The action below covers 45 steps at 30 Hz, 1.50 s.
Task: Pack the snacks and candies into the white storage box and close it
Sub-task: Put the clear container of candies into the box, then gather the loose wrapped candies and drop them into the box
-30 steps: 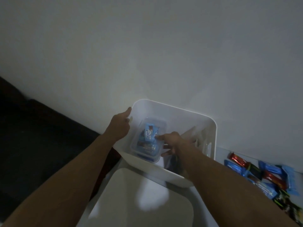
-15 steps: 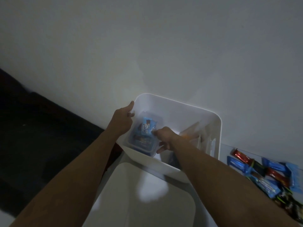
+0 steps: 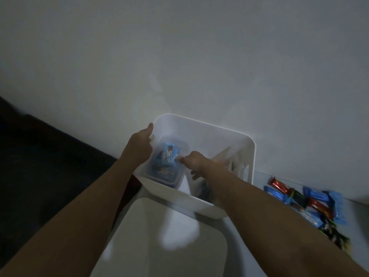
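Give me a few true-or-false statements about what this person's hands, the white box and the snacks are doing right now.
1. The left hand grips the rim of the white plastic storage box. True.
2. The right hand pinches a blue snack packet inside the box. True.
3. The flat white lid already covers the box. False: it lies in front of the open box.
4. All snacks are packed. False: a pile of red and blue wrapped bars lies outside, right of the box.
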Each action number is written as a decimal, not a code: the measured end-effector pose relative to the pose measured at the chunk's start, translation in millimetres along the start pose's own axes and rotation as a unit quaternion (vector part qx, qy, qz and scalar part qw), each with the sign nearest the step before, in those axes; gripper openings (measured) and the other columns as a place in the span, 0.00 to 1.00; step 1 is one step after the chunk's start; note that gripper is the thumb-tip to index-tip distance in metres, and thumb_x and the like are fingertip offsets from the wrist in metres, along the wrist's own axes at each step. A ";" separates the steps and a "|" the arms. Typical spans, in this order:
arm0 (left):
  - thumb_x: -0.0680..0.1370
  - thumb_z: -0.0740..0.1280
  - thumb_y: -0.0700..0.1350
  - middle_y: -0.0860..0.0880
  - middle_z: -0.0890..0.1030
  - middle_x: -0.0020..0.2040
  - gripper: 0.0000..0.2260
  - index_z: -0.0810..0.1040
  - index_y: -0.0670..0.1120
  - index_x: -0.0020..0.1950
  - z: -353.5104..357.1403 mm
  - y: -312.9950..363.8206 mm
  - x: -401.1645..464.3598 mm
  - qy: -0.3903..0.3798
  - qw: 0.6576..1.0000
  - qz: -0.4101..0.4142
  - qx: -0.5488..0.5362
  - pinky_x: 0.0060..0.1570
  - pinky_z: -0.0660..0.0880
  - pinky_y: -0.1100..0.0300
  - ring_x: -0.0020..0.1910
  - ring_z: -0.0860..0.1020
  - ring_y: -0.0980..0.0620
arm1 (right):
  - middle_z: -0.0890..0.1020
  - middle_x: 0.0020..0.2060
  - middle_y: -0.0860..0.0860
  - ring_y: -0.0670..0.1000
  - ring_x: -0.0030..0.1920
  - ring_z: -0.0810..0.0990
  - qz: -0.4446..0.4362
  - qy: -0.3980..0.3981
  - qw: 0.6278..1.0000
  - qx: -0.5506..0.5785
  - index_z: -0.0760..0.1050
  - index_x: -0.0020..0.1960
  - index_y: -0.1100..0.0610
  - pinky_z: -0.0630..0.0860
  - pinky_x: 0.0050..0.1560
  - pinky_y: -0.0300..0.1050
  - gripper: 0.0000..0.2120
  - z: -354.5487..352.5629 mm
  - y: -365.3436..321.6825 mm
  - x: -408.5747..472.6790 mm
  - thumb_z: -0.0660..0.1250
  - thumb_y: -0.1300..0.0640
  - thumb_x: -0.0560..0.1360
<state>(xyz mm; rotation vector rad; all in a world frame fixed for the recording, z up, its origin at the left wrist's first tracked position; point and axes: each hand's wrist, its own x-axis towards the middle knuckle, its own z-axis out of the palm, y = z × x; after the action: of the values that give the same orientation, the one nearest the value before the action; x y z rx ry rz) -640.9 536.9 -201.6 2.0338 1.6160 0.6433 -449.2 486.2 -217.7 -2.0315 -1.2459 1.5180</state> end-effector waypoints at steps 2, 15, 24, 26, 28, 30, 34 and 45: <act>0.74 0.59 0.29 0.36 0.73 0.66 0.30 0.61 0.40 0.76 0.3 3.0 -3.1 -0.003 1.000 0.005 0.019 0.64 0.70 0.49 0.63 0.74 0.38 | 0.74 0.50 0.60 0.62 0.50 0.79 -0.020 0.015 1.000 0.004 0.70 0.56 0.64 0.78 0.44 0.52 0.18 -15.9 -2.6 -10.6 0.65 0.49 0.79; 0.72 0.59 0.50 0.42 0.82 0.58 0.20 0.81 0.41 0.56 62.1 140.1 -73.8 -0.004 0.987 0.147 0.064 0.65 0.68 0.48 0.60 0.76 0.41 | 0.79 0.45 0.63 0.58 0.37 0.82 -0.074 0.108 0.985 0.112 0.76 0.46 0.65 0.83 0.40 0.52 0.04 -135.7 49.6 -129.8 0.63 0.70 0.76; 0.73 0.68 0.43 0.43 0.82 0.56 0.12 0.81 0.41 0.54 121.5 215.2 -156.8 0.022 0.955 0.287 0.068 0.66 0.68 0.45 0.60 0.76 0.42 | 0.81 0.46 0.62 0.55 0.37 0.82 -0.009 0.163 0.980 0.115 0.78 0.51 0.66 0.82 0.37 0.47 0.05 -168.4 149.9 -201.9 0.65 0.66 0.76; 0.70 0.69 0.40 0.44 0.83 0.50 0.10 0.82 0.40 0.50 135.6 229.0 -170.1 0.050 0.937 0.344 0.044 0.62 0.71 0.51 0.55 0.77 0.43 | 0.81 0.42 0.61 0.55 0.37 0.82 0.011 0.175 0.979 0.099 0.78 0.49 0.66 0.82 0.40 0.49 0.04 -174.5 177.3 -215.9 0.65 0.67 0.75; 0.69 0.68 0.39 0.45 0.82 0.46 0.09 0.81 0.40 0.48 153.0 240.8 -183.4 0.025 0.931 0.363 0.020 0.58 0.71 0.55 0.51 0.77 0.45 | 0.80 0.42 0.62 0.57 0.40 0.81 0.028 0.178 0.979 0.090 0.79 0.48 0.67 0.81 0.45 0.53 0.05 -179.6 206.1 -228.3 0.65 0.68 0.75; 0.71 0.66 0.42 0.46 0.81 0.49 0.11 0.80 0.43 0.53 174.0 244.5 -194.5 -0.035 0.941 0.337 0.023 0.57 0.73 0.55 0.52 0.75 0.48 | 0.81 0.41 0.61 0.58 0.41 0.82 0.048 0.189 0.979 0.056 0.79 0.49 0.68 0.82 0.49 0.56 0.06 -182.6 235.7 -236.1 0.66 0.68 0.74; 0.71 0.65 0.49 0.50 0.80 0.51 0.14 0.78 0.48 0.54 214.5 240.8 -216.5 -0.153 0.947 0.279 0.048 0.52 0.76 0.55 0.53 0.75 0.51 | 0.82 0.42 0.59 0.54 0.38 0.81 0.097 0.205 0.972 -0.067 0.80 0.50 0.64 0.81 0.42 0.50 0.10 -180.9 291.6 -242.8 0.69 0.59 0.73; 0.55 0.68 0.73 0.33 0.67 0.70 0.50 0.70 0.45 0.70 287.9 203.4 -251.1 -0.192 0.937 0.218 0.194 0.60 0.67 0.37 0.66 0.69 0.33 | 0.51 0.77 0.56 0.61 0.76 0.53 0.047 0.206 0.956 -0.205 0.52 0.77 0.46 0.64 0.71 0.63 0.54 -125.9 403.0 -231.7 0.73 0.31 0.58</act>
<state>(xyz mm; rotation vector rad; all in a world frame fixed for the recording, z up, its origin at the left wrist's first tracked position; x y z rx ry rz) -358.7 231.3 -320.9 2.6396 1.1309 0.0395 -168.6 104.1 -302.3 -2.5306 -1.3808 0.8400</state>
